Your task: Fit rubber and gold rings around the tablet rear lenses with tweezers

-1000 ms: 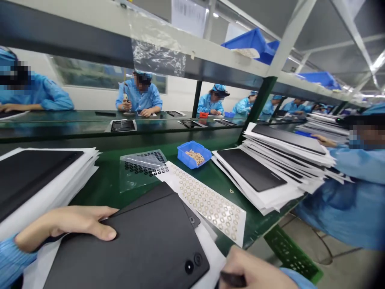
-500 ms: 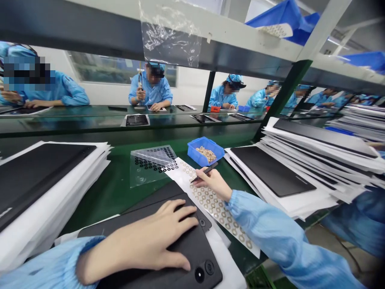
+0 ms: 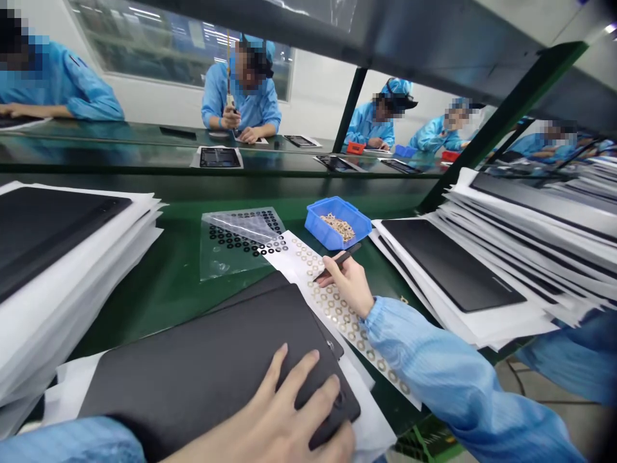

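My left hand (image 3: 299,402) rests with spread fingers on a black tablet back cover (image 3: 207,360), near its lower right corner. The hand partly hides the round camera rings there. That cover lies on white paper, with another dark panel partly under it. In my right hand (image 3: 349,283) is a pair of black tweezers (image 3: 343,256), tips pointing down left. They are over a white sheet of ring-shaped stickers (image 3: 359,334); whether the tips touch a ring I cannot tell. Beside it lies a clear plastic sheet with black rings (image 3: 243,235).
Just behind the sticker sheet sits a blue bin (image 3: 337,222) of small tan pieces. Stacks of black panels with white paper stand at left (image 3: 62,257) and right (image 3: 463,270). A green post (image 3: 501,128) holds up the shelf. Co-workers in blue sit across the bench.
My left hand has slid toward the cover's lower right corner, now over the camera rings. My right hand stays over the ring sheet with the tweezers. The view has tilted downward.
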`<state>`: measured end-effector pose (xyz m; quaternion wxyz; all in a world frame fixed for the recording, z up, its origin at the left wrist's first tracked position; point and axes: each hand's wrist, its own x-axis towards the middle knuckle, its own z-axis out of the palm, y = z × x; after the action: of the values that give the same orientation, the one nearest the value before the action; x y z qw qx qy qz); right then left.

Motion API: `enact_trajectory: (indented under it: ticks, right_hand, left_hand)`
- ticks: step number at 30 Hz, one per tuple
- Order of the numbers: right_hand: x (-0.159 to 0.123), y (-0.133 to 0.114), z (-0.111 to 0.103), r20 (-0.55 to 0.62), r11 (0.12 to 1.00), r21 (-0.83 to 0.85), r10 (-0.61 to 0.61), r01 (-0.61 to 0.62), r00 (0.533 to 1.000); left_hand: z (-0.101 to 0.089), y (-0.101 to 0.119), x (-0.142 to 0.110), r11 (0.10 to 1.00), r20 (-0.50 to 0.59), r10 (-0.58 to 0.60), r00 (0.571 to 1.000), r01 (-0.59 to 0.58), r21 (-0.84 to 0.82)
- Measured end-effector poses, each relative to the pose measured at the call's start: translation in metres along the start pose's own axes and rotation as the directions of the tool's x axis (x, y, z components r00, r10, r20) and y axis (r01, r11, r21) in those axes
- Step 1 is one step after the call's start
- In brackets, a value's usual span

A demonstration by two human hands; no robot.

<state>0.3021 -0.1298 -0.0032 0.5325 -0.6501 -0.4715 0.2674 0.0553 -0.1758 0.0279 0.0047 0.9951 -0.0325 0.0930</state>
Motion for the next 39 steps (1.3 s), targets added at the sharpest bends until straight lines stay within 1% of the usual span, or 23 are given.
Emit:
enact_trajectory:
  ticks: [3,5,7,10,12,14,16,18,20,22,23,25,28,33,39]
  right_hand:
    - [0.000,0.002,0.000,-0.002,1.000,-0.005,-0.016,0.016,1.000]
    - [0.000,0.004,0.000,-0.008,1.000,0.007,-0.022,0.022,1.000]
    - [0.001,0.006,0.001,-0.009,0.999,0.037,-0.017,0.017,1.000]
    - [0.005,0.007,0.001,0.019,0.989,0.141,0.032,-0.034,0.999]
    - [0.007,0.002,-0.002,0.050,0.967,0.239,0.076,-0.086,0.996]
    - [0.003,-0.009,-0.007,0.061,0.935,0.338,0.094,-0.110,0.994]
    - [-0.011,-0.025,-0.015,0.075,0.906,0.411,0.075,-0.099,0.994]
    - [-0.034,-0.039,-0.022,0.127,0.890,0.443,0.059,-0.110,0.990]
    - [-0.060,-0.048,-0.025,0.216,0.873,0.448,0.103,-0.192,0.971]
    - [-0.083,-0.047,-0.024,0.282,0.837,0.469,0.163,-0.284,0.945]
    - [-0.092,-0.044,-0.022,0.294,0.815,0.489,0.182,-0.311,0.938]
    - [-0.102,-0.037,-0.015,0.280,0.783,0.533,0.194,-0.320,0.940]
    - [-0.106,-0.030,-0.008,0.223,0.771,0.564,0.201,-0.294,0.954]
    - [-0.108,-0.030,-0.008,0.182,0.792,0.546,0.209,-0.275,0.961]
    - [-0.110,-0.032,-0.008,0.151,0.824,0.511,0.194,-0.244,0.969]
  left_hand:
    - [-0.015,-0.003,0.005,0.996,0.002,-0.081,0.997,0.081,0.044]
    - [-0.017,-0.003,0.009,0.986,-0.022,-0.160,0.987,0.161,0.035]
    - [-0.014,-0.001,0.012,0.978,-0.072,-0.205,0.976,0.208,0.028]
    - [-0.006,0.001,0.013,0.976,-0.139,-0.212,0.967,0.217,0.026]
    - [-0.002,0.002,0.012,0.977,-0.172,-0.207,0.963,0.213,0.013]
    - [-0.001,0.002,0.011,0.980,-0.161,-0.194,0.968,0.197,0.002]
    - [-0.001,0.001,0.011,0.983,-0.150,-0.182,0.972,0.184,0.001]
    - [-0.002,0.001,0.011,0.981,-0.174,-0.192,0.966,0.194,-0.002]
    - [-0.002,0.000,0.012,0.975,-0.206,-0.220,0.954,0.220,-0.020]
    - [-0.001,0.000,0.012,0.972,-0.222,-0.235,0.946,0.232,-0.040]
    - [0.000,0.000,0.012,0.972,-0.226,-0.235,0.945,0.231,-0.047]
    - [0.001,0.000,0.013,0.970,-0.239,-0.242,0.940,0.236,-0.054]
    - [0.004,0.000,0.014,0.969,-0.254,-0.245,0.936,0.237,-0.063]
    - [0.006,0.002,0.016,0.966,-0.270,-0.253,0.929,0.230,-0.117]
    - [0.007,0.000,0.018,0.966,-0.295,-0.257,0.920,0.240,-0.092]
